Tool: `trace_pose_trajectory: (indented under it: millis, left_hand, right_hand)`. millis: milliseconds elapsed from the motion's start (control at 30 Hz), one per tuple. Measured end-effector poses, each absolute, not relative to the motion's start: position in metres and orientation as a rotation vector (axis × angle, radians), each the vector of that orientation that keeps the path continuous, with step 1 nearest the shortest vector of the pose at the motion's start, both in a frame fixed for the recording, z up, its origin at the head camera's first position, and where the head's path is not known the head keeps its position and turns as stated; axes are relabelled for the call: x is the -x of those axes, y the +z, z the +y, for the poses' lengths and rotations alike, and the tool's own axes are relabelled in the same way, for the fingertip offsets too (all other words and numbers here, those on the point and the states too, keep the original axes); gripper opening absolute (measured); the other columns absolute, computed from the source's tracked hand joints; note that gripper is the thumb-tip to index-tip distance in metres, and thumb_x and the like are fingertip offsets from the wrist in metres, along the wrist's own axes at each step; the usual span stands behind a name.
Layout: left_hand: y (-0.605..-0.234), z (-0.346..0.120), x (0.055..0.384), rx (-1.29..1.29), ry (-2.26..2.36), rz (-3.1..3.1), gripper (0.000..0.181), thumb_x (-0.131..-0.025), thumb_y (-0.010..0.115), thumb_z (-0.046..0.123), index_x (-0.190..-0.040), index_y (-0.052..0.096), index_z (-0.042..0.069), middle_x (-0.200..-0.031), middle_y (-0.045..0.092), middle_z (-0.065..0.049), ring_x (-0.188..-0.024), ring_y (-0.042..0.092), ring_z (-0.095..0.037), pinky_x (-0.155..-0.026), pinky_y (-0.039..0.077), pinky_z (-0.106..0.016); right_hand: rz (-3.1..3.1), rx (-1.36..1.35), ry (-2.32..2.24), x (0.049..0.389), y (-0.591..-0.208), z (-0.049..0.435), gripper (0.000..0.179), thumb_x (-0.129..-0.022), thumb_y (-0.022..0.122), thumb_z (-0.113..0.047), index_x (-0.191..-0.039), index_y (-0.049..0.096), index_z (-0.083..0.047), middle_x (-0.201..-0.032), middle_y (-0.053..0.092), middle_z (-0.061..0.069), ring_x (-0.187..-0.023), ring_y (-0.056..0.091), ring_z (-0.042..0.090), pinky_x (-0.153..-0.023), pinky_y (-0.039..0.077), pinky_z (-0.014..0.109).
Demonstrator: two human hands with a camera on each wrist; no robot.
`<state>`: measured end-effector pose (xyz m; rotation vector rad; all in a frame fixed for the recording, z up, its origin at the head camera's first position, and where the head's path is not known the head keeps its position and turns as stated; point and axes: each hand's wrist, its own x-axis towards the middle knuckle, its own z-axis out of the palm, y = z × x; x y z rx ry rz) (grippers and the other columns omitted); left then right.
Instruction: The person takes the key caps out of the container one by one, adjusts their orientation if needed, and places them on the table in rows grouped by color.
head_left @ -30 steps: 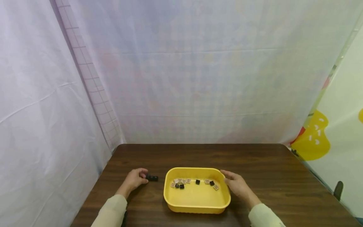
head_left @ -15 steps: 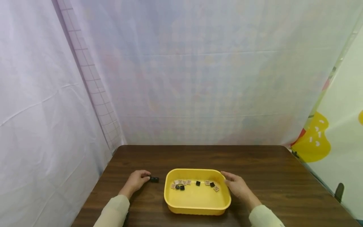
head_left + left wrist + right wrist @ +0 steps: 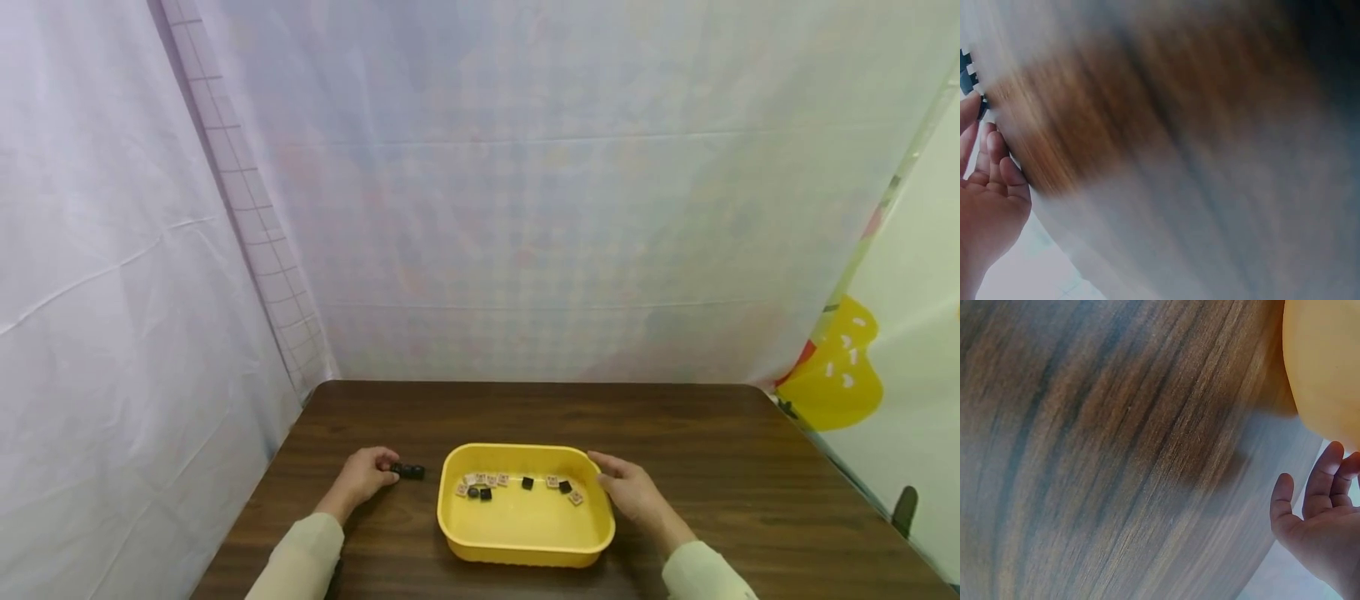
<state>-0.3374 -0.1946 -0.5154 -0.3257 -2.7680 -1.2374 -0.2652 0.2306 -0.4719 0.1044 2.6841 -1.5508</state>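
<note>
L hand is pinching prob. light, stiff blk blocks by L end; R hand, fingers loose, is touching tub.

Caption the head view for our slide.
Left grip at a row of black pieces, right grip at a yellow tray, on a brown table.

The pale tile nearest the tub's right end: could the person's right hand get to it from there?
Likely yes: the right hand is at the side of the tub, near that pale tile; only the tub's side lies between, and its top is open.
</note>
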Motion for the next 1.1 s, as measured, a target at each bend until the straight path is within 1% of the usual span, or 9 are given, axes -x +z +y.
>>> trace_pose_trajectory:
  millis: [167, 333, 400, 533, 600, 800, 967, 1100]
  left_hand:
    - [-0.5128, -0.1961, 0.3376, 0.336, -1.190, -2.794, 0.017, -0.079, 0.077, 0.001, -0.096, 0.072, 0.002, -0.080, 0.062, -0.001, -0.078, 0.057, -0.017, -0.073, 0.048, -0.038]
    - [-0.5097, -0.2000, 0.3410, 0.295, -1.133, -2.811, 0.016, -0.078, 0.078, 0.002, -0.092, 0.073, 0.003, -0.084, 0.067, -0.003, -0.081, 0.061, -0.020, -0.076, 0.051, -0.042]
    - [-0.5082, -0.2007, 0.3420, 0.308, -1.108, -2.819, 0.015, -0.077, 0.079, 0.002, -0.090, 0.073, 0.004, -0.083, 0.068, -0.002, -0.081, 0.062, -0.020, -0.077, 0.051, -0.042]
    - [-0.5066, -0.1992, 0.3418, 0.381, -1.054, -2.834, 0.015, -0.075, 0.079, 0.000, -0.088, 0.073, 0.004, -0.078, 0.066, -0.001, -0.076, 0.061, -0.018, -0.074, 0.051, -0.039]
    - [-0.5080, -0.1982, 0.3424, 0.425, -1.020, -2.830, 0.017, -0.074, 0.079, 0.000, -0.089, 0.073, 0.004, -0.079, 0.066, -0.002, -0.076, 0.060, -0.018, -0.074, 0.051, -0.038]
    - [-0.5113, -0.1958, 0.3445, 0.491, -0.958, -2.818, 0.017, -0.073, 0.080, -0.001, -0.089, 0.074, 0.004, -0.080, 0.064, -0.002, -0.078, 0.059, -0.019, -0.075, 0.049, -0.037]
    - [-0.5087, -0.1952, 0.3450, 0.490, -0.996, -2.845, 0.017, -0.077, 0.078, -0.001, -0.093, 0.074, 0.002, -0.082, 0.068, -0.004, -0.079, 0.062, -0.020, -0.077, 0.051, -0.040]
    - [-0.5079, -0.1949, 0.3441, 0.493, -1.005, -2.854, 0.019, -0.078, 0.077, 0.000, -0.096, 0.073, 0.001, -0.084, 0.068, -0.004, -0.081, 0.063, -0.022, -0.077, 0.051, -0.041]
  right_hand:
    - [2.671, -0.115, -1.555, 0.2645, -0.4708, 0.2300, 0.043, -0.099, 0.048, -0.006, -0.141, 0.050, 0.004, -0.143, 0.045, 0.030, -0.129, 0.045, 0.048, -0.102, 0.040, 0.056]
    - [2.679, -0.104, -1.547, 0.2645, -0.4715, 0.2309, 0.043, -0.099, 0.049, -0.006, -0.141, 0.050, 0.004, -0.143, 0.045, 0.030, -0.130, 0.043, 0.048, -0.104, 0.038, 0.057]
    - [2.682, -0.101, -1.540, 0.2645, -0.4713, 0.2310, 0.043, -0.099, 0.048, -0.006, -0.141, 0.050, 0.004, -0.143, 0.045, 0.030, -0.130, 0.043, 0.048, -0.104, 0.038, 0.058]
    - [2.676, -0.114, -1.546, 0.2642, -0.4709, 0.2307, 0.043, -0.099, 0.048, -0.006, -0.142, 0.049, 0.003, -0.144, 0.044, 0.030, -0.129, 0.045, 0.047, -0.102, 0.040, 0.055]
    - [2.673, -0.113, -1.557, 0.2634, -0.4704, 0.2302, 0.043, -0.099, 0.048, -0.006, -0.142, 0.049, 0.004, -0.144, 0.044, 0.030, -0.128, 0.046, 0.047, -0.101, 0.042, 0.055]
    - [2.672, -0.107, -1.557, 0.2629, -0.4694, 0.2298, 0.043, -0.100, 0.048, -0.006, -0.142, 0.049, 0.003, -0.144, 0.044, 0.030, -0.130, 0.043, 0.048, -0.103, 0.040, 0.057]
    - [2.667, -0.116, -1.559, 0.2637, -0.4698, 0.2298, 0.043, -0.100, 0.048, -0.006, -0.142, 0.049, 0.003, -0.145, 0.043, 0.030, -0.130, 0.044, 0.048, -0.102, 0.040, 0.056]
    - [2.671, -0.120, -1.556, 0.2637, -0.4696, 0.2296, 0.043, -0.100, 0.048, -0.006, -0.142, 0.049, 0.003, -0.144, 0.044, 0.030, -0.130, 0.044, 0.047, -0.102, 0.040, 0.056]
